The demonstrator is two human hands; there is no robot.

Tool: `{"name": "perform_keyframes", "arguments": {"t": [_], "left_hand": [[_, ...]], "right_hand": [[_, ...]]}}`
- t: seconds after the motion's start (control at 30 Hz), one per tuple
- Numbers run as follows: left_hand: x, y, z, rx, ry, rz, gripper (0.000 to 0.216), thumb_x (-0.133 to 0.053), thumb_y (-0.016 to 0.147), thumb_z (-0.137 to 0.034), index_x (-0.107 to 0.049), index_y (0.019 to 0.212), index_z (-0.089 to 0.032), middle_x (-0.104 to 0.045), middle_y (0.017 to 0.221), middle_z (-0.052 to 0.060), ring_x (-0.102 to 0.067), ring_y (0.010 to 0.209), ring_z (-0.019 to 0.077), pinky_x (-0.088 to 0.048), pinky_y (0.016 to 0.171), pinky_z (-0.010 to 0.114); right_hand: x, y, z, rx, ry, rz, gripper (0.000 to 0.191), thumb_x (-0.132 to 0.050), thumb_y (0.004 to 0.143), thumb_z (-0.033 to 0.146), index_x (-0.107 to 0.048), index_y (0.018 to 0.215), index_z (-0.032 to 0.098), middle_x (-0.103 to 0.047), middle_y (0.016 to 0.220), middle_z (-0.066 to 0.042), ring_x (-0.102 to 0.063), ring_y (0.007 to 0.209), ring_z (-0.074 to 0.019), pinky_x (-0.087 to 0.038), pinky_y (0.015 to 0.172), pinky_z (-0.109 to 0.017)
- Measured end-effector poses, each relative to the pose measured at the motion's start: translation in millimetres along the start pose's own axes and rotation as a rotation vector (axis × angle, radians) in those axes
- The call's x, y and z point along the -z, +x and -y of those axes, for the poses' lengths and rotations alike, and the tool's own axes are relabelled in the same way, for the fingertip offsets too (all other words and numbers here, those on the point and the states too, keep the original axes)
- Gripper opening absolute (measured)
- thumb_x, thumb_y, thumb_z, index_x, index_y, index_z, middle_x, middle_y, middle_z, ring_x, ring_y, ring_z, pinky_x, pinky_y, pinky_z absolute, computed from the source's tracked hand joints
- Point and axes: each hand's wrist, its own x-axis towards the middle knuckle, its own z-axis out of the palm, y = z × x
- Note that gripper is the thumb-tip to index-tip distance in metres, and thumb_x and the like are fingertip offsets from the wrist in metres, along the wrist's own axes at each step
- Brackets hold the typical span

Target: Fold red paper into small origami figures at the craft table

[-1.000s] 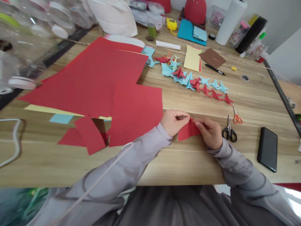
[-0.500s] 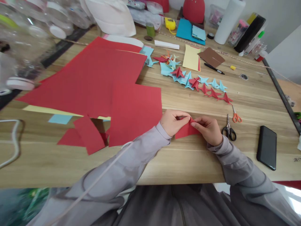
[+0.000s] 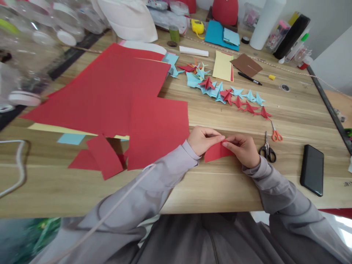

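Both hands work a small folded red paper piece (image 3: 216, 152) lying on the wooden table (image 3: 220, 190) near its front edge. My left hand (image 3: 202, 140) pinches the piece's upper left edge with curled fingers. My right hand (image 3: 243, 149) pinches its top right corner, thumb and forefinger pressed together on the fold. Grey sleeves cover both arms. Part of the paper is hidden under my fingers.
Large red paper sheets (image 3: 115, 95) and cut scraps (image 3: 101, 157) lie to the left. Several red and blue folded paper figures (image 3: 231, 96) are in a row behind my hands. Black scissors (image 3: 267, 150), orange scissors (image 3: 275, 134) and a dark phone (image 3: 312, 169) lie to the right. Clutter fills the back.
My right hand's fingers have slid a little left along the top of the red piece, pressing the fold flatter. The left hand has stayed in place.
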Motion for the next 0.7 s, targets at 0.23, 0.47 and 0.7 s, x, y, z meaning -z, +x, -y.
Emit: {"name": "perform_keyframes", "arguments": {"t": [0.23,0.47,0.7], "left_hand": [[3.5,2.3,-1.0,-0.022,0.066,-0.075,0.015,-0.077,0.062,-0.031,-0.075,0.064,-0.016,-0.074,0.069,0.005,-0.065,0.064,0.0164,-0.052,0.063,0.027],[2.3,1.3,-2.6,-0.013,0.109,-0.061,0.013,-0.074,0.065,-0.028,-0.075,0.067,-0.015,-0.074,0.07,0.006,-0.066,0.065,0.017,-0.052,0.063,0.027],[2.1,1.9,-0.9,-0.023,0.055,-0.064,0.011,-0.075,0.063,-0.025,-0.074,0.064,-0.014,-0.073,0.067,0.006,-0.064,0.061,0.0154,-0.05,0.062,0.026]], "right_hand": [[2.2,1.7,1.6,-0.04,0.037,0.072,0.027,-0.078,0.066,0.039,-0.07,0.076,0.016,-0.072,0.07,-0.002,-0.061,0.06,-0.0114,-0.049,0.056,-0.023],[2.9,2.3,2.2,-0.046,0.055,0.088,0.028,-0.075,0.068,0.043,-0.068,0.073,0.015,-0.069,0.068,-0.002,-0.058,0.057,-0.0101,-0.046,0.055,-0.023],[2.5,2.5,1.1,-0.048,0.057,0.089,0.032,-0.074,0.068,0.046,-0.066,0.071,0.015,-0.063,0.064,0.0,-0.052,0.056,-0.0091,-0.04,0.053,-0.023]]}}
